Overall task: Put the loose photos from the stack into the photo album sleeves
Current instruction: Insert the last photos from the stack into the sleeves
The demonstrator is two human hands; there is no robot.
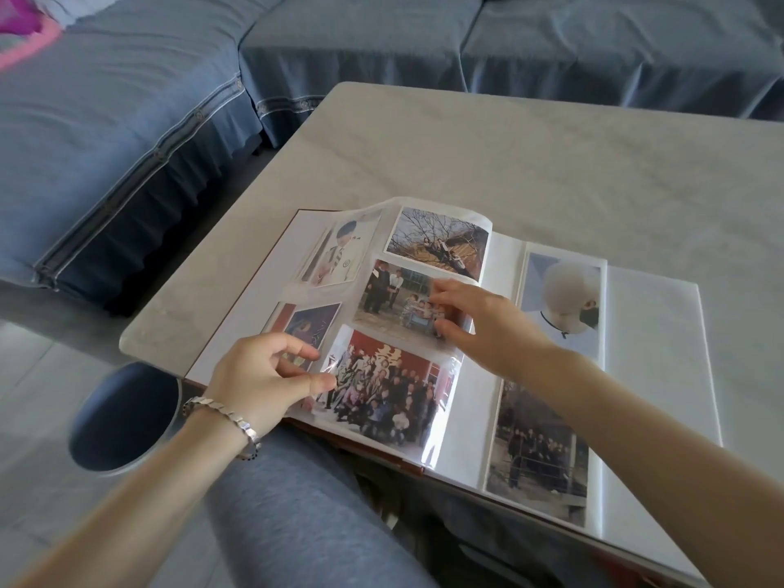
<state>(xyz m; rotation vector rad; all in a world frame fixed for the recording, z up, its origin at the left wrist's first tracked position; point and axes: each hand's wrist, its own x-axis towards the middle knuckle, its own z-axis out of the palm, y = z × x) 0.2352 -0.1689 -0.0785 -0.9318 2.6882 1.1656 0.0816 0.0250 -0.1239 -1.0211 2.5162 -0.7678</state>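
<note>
Clear sleeve page (446, 401) lifted off album (655, 354) — left hand (263, 381) pinches its edge; right hand (481, 322) pinches middle photo (392, 301).

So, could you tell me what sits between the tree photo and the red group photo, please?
In the head view, a sleeved photo of people outdoors lies between them, the right hand pinching its right edge.

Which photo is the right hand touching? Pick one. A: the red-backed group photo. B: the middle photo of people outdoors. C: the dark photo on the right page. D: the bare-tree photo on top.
B: the right hand pinches the middle photo, below the bare-tree photo; the left hand pinches the sleeve by the red-backed group photo.
</note>
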